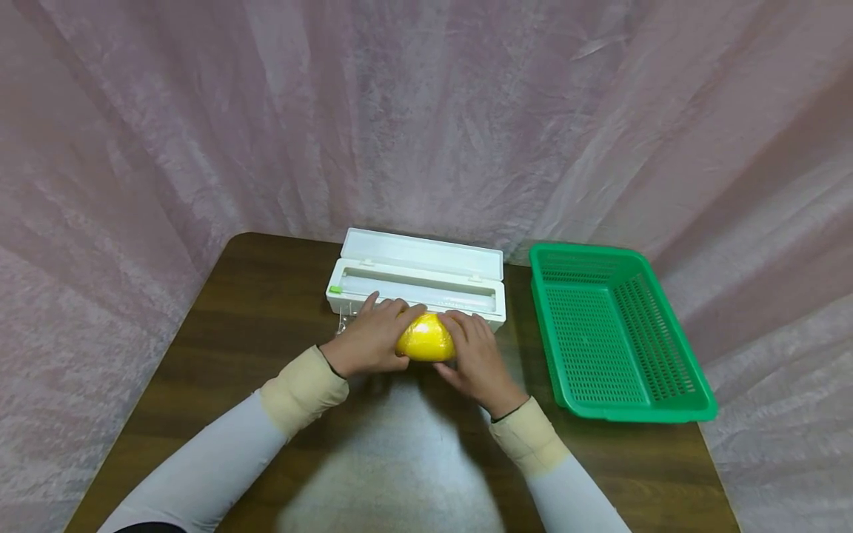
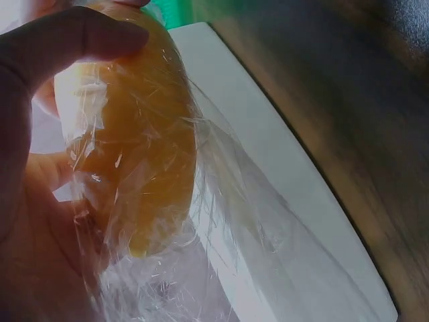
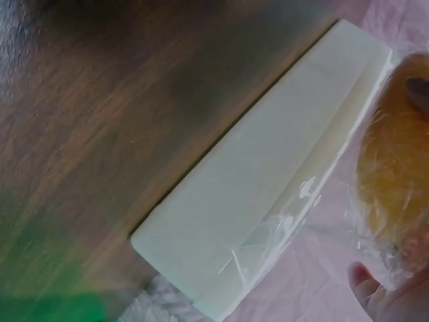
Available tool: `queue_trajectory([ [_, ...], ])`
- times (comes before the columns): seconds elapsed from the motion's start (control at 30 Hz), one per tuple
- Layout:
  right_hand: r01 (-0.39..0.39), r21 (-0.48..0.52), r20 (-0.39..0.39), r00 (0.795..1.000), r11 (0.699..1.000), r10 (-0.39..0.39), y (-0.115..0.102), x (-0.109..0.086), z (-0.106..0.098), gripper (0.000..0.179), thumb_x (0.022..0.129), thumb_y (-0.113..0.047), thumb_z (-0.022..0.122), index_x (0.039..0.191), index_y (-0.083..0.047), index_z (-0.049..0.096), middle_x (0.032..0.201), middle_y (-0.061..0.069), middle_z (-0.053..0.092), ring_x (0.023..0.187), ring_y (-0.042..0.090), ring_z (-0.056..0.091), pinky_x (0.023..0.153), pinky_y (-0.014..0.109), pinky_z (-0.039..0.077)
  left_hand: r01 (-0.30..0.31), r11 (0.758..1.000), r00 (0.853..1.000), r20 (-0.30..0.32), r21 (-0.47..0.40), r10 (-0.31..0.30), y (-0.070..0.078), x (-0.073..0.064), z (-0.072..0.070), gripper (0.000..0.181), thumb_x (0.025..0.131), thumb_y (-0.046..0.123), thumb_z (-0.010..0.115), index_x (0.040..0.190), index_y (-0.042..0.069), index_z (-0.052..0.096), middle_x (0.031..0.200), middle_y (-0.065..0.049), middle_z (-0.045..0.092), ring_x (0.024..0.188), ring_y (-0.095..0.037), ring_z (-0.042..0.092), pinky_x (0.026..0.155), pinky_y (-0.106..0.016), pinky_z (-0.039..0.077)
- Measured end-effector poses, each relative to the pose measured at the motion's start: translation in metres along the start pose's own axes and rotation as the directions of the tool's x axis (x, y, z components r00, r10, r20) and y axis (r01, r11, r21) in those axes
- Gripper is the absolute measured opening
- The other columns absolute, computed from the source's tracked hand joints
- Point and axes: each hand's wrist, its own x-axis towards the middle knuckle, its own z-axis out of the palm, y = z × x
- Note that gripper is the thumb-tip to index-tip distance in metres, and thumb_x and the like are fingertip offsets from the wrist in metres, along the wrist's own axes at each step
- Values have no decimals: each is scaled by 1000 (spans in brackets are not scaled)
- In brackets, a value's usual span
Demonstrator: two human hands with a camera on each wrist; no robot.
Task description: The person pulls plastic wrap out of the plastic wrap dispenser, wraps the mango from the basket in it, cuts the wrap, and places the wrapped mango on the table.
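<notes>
A smooth yellow oblong item (image 1: 426,342), perhaps a fruit or vegetable whose kind I cannot tell, is covered in clear cling film (image 2: 157,278). My left hand (image 1: 373,337) grips its left end with the thumb across the surface. On the other end, my right hand (image 1: 476,359) holds it with curled fingers and thumb. Both hands keep it at the front of a white cling film dispenser (image 1: 416,257), whose lid stands open, showing the roll inside. In the left wrist view, loose film stretches beside the yellow item (image 2: 134,168) towards the white box (image 2: 248,127).
A green perforated plastic basket (image 1: 640,413) stands on the right of the brown wooden table (image 1: 220,333). A small bright green piece (image 1: 336,289) sits at the dispenser's left end. Pink curtains (image 1: 426,111) hang behind the table.
</notes>
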Motion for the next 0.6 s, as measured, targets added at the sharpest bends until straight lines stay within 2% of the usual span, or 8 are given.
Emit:
queue_trajectory([
  [0.1, 6, 20, -1, 1000, 1000, -6, 4, 3, -1, 85, 70, -28, 90, 139, -2, 48, 132, 16, 55, 119, 34, 55, 108, 51, 42, 16, 1000, 1000, 11, -7, -16, 1, -1, -1, 89, 75, 36, 84, 151, 17, 42, 134, -8, 60, 134, -30, 52, 117, -70, 22],
  [0.23, -12, 69, 13, 1000, 998, 11, 8, 7, -5, 82, 73, -32, 87, 140, -3, 50, 129, 15, 57, 117, 34, 56, 107, 52, 43, 11, 999, 1000, -8, 48, -11, 2, -2, 1, 94, 75, 39, 87, 153, 18, 40, 150, -11, 50, 150, -34, 35, 119, -71, 17],
  [0.33, -38, 103, 35, 999, 994, 34, 11, 10, -8, 81, 74, -33, 87, 140, -4, 50, 129, 15, 58, 119, 35, 55, 107, 54, 43, -13, 995, 997, -70, 101, 20, 5, -4, 4, 96, 74, 40, 89, 153, 17, 40, 153, -14, 46, 151, -35, 32, 118, -71, 18],
  [0.43, -69, 119, 77, 995, 990, 60, 14, 11, -10, 81, 76, -34, 86, 143, -6, 49, 131, 14, 58, 122, 35, 54, 107, 55, 42, -24, 990, 990, -136, 139, 43, 7, -5, 7, 95, 72, 38, 91, 151, 16, 43, 150, -15, 48, 147, -35, 38, 118, -70, 21],
  [0.6, -104, 109, 150, 985, 989, 87, 17, 13, -11, 84, 80, -39, 83, 148, -8, 45, 135, 13, 58, 124, 33, 55, 110, 53, 41, -1, 985, 985, -169, 172, 30, 8, -5, 15, 93, 73, 36, 91, 151, 14, 44, 143, -15, 50, 137, -32, 45, 117, -66, 27],
])
